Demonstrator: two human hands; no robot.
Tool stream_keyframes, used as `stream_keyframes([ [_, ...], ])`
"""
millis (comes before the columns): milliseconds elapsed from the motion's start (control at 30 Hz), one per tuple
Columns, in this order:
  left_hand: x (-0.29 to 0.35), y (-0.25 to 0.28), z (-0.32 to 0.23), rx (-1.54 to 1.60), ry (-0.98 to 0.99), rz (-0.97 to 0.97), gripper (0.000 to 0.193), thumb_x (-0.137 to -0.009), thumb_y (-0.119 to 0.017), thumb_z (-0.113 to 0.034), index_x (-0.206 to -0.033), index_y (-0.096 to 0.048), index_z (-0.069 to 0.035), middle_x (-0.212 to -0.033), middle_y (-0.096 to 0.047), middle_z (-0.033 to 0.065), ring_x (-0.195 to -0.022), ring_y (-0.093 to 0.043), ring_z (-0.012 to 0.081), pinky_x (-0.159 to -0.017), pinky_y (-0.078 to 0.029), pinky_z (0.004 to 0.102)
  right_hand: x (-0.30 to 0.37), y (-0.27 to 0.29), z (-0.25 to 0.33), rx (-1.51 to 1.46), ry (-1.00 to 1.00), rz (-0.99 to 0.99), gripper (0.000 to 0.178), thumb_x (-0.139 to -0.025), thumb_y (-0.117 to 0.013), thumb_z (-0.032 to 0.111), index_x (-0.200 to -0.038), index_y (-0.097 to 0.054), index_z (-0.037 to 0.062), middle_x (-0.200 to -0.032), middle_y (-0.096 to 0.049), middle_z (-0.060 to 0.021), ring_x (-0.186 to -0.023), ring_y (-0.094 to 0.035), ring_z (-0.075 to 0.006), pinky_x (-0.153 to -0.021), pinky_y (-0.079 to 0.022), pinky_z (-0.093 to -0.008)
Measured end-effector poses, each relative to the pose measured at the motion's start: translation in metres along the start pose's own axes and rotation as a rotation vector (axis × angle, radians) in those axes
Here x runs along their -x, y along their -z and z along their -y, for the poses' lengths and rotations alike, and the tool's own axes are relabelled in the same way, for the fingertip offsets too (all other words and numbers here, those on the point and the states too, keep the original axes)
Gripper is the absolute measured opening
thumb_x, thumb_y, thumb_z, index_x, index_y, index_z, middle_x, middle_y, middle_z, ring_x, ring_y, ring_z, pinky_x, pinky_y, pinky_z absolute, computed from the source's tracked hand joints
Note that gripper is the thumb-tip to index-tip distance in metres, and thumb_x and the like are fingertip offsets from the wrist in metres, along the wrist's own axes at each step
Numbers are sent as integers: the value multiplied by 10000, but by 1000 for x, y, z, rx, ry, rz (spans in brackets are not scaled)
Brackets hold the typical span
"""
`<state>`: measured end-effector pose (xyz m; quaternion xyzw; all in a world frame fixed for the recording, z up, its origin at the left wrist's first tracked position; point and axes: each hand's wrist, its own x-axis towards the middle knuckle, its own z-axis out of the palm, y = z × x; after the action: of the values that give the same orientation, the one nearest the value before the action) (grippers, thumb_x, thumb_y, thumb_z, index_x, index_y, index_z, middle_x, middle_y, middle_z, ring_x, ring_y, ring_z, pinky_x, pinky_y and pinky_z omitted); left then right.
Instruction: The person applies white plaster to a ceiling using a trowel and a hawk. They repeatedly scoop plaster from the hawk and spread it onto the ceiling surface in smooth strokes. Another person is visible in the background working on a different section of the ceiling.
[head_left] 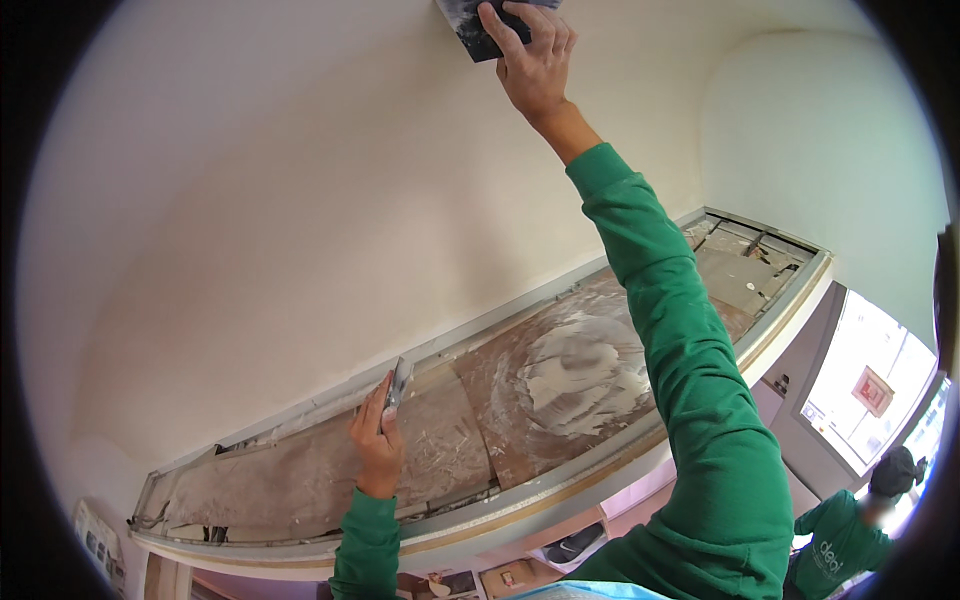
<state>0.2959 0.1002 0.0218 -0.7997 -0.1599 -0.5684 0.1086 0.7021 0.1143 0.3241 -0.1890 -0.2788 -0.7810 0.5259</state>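
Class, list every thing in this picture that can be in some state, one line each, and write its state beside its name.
Right hand: raised, pressing a dark flat trowel blade against the cream wall.
Left hand: closed round a small metal scraper, blade pointing up.
Long ledge lined with brown boards: dusty, smeared with white plaster.
Heap of white plaster: spread on a board, partly used.

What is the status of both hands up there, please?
Right hand presses a sanding block to the wall. Left hand grips a putty knife. Nothing obstructing.
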Motion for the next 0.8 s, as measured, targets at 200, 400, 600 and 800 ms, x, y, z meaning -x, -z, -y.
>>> stream_keyframes([
  [200,0,1,1,16,44,9,369,-1026,-441,-190,-1232,-624,55,-1103,-677,246,-993,-682,380,-837,-527,383,47,-22,7,-28,-37,101,680,-708,-648,-31,-1309,-603,283,-1208,-506,4,-1130,-480,-232,-914,-385,-422],
  [400,13,-12,16,110,240,-69,358,-1035,-446,-191,-1180,-627,82,-1100,-690,201,-1004,-674,331,-907,-496,376,75,3,21,-119,-102,320,606,-728,-644,-21,-1278,-598,231,-1222,-506,-24,-1129,-492,-255,-925,-381,-447],
  [600,-5,-18,10,1089,972,-358,387,-1028,-525,-328,-1159,-633,20,-1115,-691,111,-1058,-646,233,-971,-473,360,46,110,62,-606,-336,513,495,-724,-554,-108,-1177,-593,87,-1156,-586,-135,-1086,-527,-348,-892,-400,-453],
  [800,-45,-27,-47,1995,1113,-5,440,-1029,-492,-401,-1257,-588,-37,-1225,-659,110,-1113,-633,230,-1022,-472,379,-9,243,115,-1401,-400,653,388,-849,-556,67,-1229,-632,87,-1154,-597,-149,-1107,-536,-358,-945,-432,-453],
])
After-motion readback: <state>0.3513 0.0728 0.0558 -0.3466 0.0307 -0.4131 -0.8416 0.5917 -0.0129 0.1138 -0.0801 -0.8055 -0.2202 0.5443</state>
